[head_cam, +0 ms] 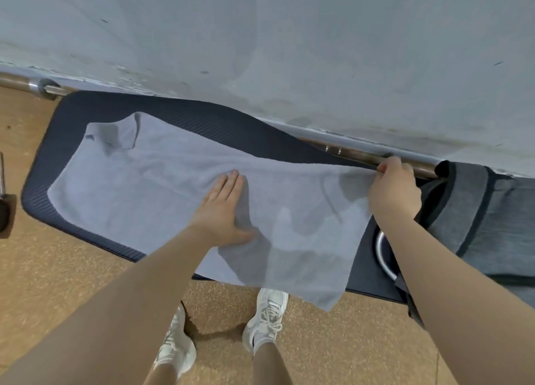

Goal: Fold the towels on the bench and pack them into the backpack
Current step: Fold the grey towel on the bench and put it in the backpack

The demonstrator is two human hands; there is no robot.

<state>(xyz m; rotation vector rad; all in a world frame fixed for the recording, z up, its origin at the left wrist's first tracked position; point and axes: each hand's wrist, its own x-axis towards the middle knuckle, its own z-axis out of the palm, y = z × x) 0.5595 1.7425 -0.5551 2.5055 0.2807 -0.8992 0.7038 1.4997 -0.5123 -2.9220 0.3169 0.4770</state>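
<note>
While the wall point(289, 37) fills everything from 10 to 2 o'clock, the dark padded bench point(202, 118) runs across the middle of view from 9 to 3; cork-toned floor point(58, 268) takes the lower half; grey towel point(150, 187) lies spread over most of the bench, one corner hanging off the near edge at about 5 o'clock, far-left corner flipped over at 10; grey backpack point(474, 211) with black trim sits on the bench's right end at 3 o'clock, just beside the towel's right edge; can't tell if it is unzipped; metal bar point(370, 157) runs along the wall base behind; my white shoes point(267, 315) at 6; my left hand point(224, 211) lies flat at centre, fingers straight, pressing the towel down; my right hand point(392, 190) at 2 o'clock has fingers curled, pinching the towel's far-right edge, lifted slightly off the bench; step, as I judge it: first fold of this towel, nothing packed yet that I can see; next move calls for carrying the pinched edge over toward 9, left palm anchoring the crease, then matching the edges.
</note>
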